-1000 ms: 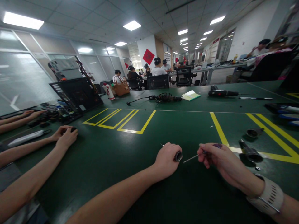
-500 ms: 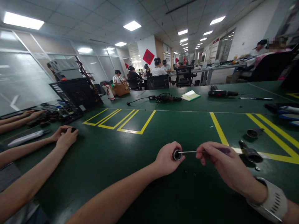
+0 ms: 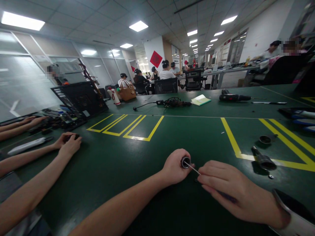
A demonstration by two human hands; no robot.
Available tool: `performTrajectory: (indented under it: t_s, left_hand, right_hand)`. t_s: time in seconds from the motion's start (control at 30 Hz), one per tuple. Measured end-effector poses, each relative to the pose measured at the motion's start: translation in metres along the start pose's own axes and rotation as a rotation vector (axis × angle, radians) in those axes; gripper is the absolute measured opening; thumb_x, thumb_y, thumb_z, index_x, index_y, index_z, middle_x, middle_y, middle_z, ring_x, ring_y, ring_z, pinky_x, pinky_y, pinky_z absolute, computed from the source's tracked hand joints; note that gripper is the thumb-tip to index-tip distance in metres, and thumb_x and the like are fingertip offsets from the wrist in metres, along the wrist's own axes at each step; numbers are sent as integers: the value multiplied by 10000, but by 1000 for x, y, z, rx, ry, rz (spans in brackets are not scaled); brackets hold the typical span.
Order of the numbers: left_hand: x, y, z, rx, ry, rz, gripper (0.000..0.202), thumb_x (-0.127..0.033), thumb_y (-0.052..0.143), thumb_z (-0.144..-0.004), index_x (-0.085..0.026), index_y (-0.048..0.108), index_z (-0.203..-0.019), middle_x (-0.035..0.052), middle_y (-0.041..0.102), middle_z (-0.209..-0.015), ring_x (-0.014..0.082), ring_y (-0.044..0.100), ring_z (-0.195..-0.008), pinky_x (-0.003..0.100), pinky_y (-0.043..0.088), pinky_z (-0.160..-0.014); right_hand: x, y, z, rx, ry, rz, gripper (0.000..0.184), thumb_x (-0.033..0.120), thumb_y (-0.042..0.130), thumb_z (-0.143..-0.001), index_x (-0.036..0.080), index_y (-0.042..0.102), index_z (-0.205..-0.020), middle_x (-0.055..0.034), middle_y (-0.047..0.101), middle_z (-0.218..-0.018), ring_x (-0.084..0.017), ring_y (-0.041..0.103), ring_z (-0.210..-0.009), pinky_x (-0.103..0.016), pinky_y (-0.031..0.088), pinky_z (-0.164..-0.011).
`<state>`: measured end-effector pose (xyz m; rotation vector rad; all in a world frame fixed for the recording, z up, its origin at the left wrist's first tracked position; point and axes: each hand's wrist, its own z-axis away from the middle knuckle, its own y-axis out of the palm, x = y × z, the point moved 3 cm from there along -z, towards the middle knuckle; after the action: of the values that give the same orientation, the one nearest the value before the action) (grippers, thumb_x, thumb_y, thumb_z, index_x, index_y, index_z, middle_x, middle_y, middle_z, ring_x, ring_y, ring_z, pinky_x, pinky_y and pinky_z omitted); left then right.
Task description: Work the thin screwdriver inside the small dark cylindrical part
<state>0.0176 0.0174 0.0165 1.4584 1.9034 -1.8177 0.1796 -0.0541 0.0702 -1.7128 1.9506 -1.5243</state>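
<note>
My left hand (image 3: 175, 168) is closed round a small black cylindrical part (image 3: 185, 162), its round open end facing right. My right hand (image 3: 230, 190) pinches a thin screwdriver (image 3: 193, 168) by its dark handle. The metal shaft runs up and left, and its tip sits in the open end of the cylinder. Both hands hover just above the green table (image 3: 137, 157), near its front edge.
Loose black parts lie to the right: a funnel-shaped piece (image 3: 263, 161), a round cap (image 3: 266, 139) and a small washer (image 3: 271, 177). A co-worker's hands (image 3: 67, 144) rest at the left beside a white tool (image 3: 29, 145). Farther back are a power screwdriver (image 3: 233, 97), cables (image 3: 173, 102) and a computer case (image 3: 80, 98).
My right hand dropped lower and nearer to me, so the screwdriver now slants up-left instead of lying level. Its tip went from outside the cylinder into its open end. The left hand hardly moved.
</note>
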Motion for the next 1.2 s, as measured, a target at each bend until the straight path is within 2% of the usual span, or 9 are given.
performTrajectory:
  t_s: [0.13, 0.27, 0.37, 0.53, 0.67, 0.77, 0.83, 1.0, 1.2]
  left_hand:
    - [2, 1, 1, 16, -82, 47, 249, -267, 631, -713, -193, 437, -851, -37, 497, -711, 107, 446, -599, 224, 346, -534]
    - [-2, 2, 1, 32, -51, 21, 246, -280, 631, -703, -190, 426, -804, -40, 469, -694, 104, 423, -600, 224, 327, -533]
    - [-3, 2, 2, 21, -63, -10, 230, -284, 620, -715, -190, 430, -803, -35, 470, -709, 111, 425, -616, 229, 333, -544]
    - [-6, 1, 3, 44, -56, -64, 205, -246, 611, -730, -193, 429, -808, -25, 486, -752, 118, 445, -654, 236, 356, -574]
    - [-8, -1, 3, 78, -65, -51, 203, -231, 611, -742, -197, 426, -818, -25, 500, -763, 122, 464, -670, 237, 365, -582]
    - [-9, -2, 3, 81, -79, -43, 202, -229, 609, -747, -199, 426, -828, -26, 508, -770, 123, 474, -673, 239, 369, -581]
    - [-8, -2, 3, 79, -95, -47, 212, -226, 614, -742, -200, 427, -838, -24, 516, -782, 125, 481, -680, 239, 371, -581]
    - [-9, -2, 3, 80, -91, -79, 183, -242, 593, -768, -198, 435, -847, -18, 522, -788, 130, 489, -698, 238, 365, -586]
    - [-12, 0, 4, 113, -94, -186, 169, -216, 585, -762, -201, 461, -876, -9, 531, -809, 137, 486, -706, 250, 356, -605]
  right_hand:
    - [0, 1, -1, 0, -6, 30, 216, 129, 521, -846, 227, 699, -917, -72, 703, -828, -218, 635, -799, -356, 511, -705]
    - [1, 6, -1, -24, -13, 66, 201, 144, 517, -849, 215, 699, -896, -81, 707, -831, -222, 635, -790, -361, 503, -709]
    - [3, 10, 0, -41, 40, 73, 194, 152, 518, -843, 206, 697, -899, -89, 704, -834, -220, 626, -756, -358, 495, -681]
    - [-7, 8, -1, -145, 335, -159, 223, 267, 502, -870, 215, 690, -760, -60, 672, -742, -199, 602, -683, -327, 473, -616]
    - [-31, 9, 4, -311, 681, -608, 279, 390, 537, -846, 200, 701, -722, -51, 675, -714, -194, 600, -664, -321, 478, -609]
    - [-43, 15, 9, -444, 829, -938, 289, 420, 568, -824, 178, 711, -755, -64, 689, -756, -195, 603, -687, -325, 492, -623]
    - [-44, 16, 10, -473, 833, -960, 290, 425, 582, -816, 173, 715, -761, -66, 690, -755, -194, 599, -684, -323, 487, -619]
    - [-38, 12, 8, -349, 695, -655, 246, 407, 604, -812, 201, 722, -748, -40, 685, -740, -192, 595, -701, -325, 461, -650]
    - [-43, 16, 6, -404, 818, -954, 274, 403, 608, -793, 165, 707, -698, -53, 677, -702, -174, 578, -638, -307, 461, -596]
